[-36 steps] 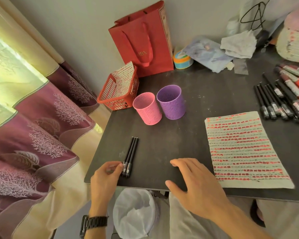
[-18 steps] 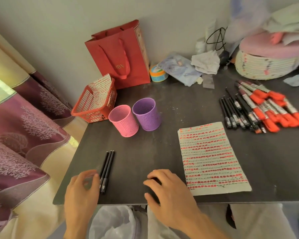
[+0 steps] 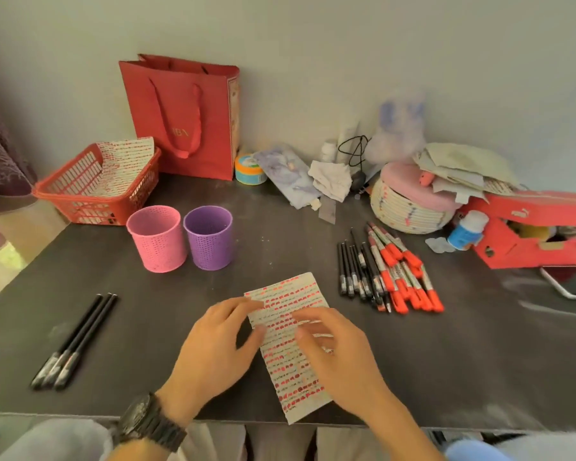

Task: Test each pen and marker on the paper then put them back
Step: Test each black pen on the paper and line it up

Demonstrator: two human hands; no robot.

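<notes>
A sheet of paper (image 3: 290, 371) covered in red and black marks lies near the table's front edge. My left hand (image 3: 213, 351) pinches its upper left edge between thumb and fingers. My right hand (image 3: 340, 357) rests flat on the sheet with fingers spread. Three black pens (image 3: 75, 341) lie side by side at the front left. A pile of black pens (image 3: 354, 271) and orange-capped markers (image 3: 403, 277) lies to the right of the paper. An empty pink cup (image 3: 157, 239) and a purple cup (image 3: 208, 237) stand at the back left.
A red basket (image 3: 67, 194) holding a marked sheet and a red paper bag (image 3: 183, 114) stand at the back left. A woven basket with a pink lid (image 3: 409, 201), a red shoebox (image 3: 532, 227), a small bottle (image 3: 466, 229) and loose clutter fill the back right.
My left hand has left the three black pens and moved right to the paper. My right hand has moved onto the paper. The view has swung right.
</notes>
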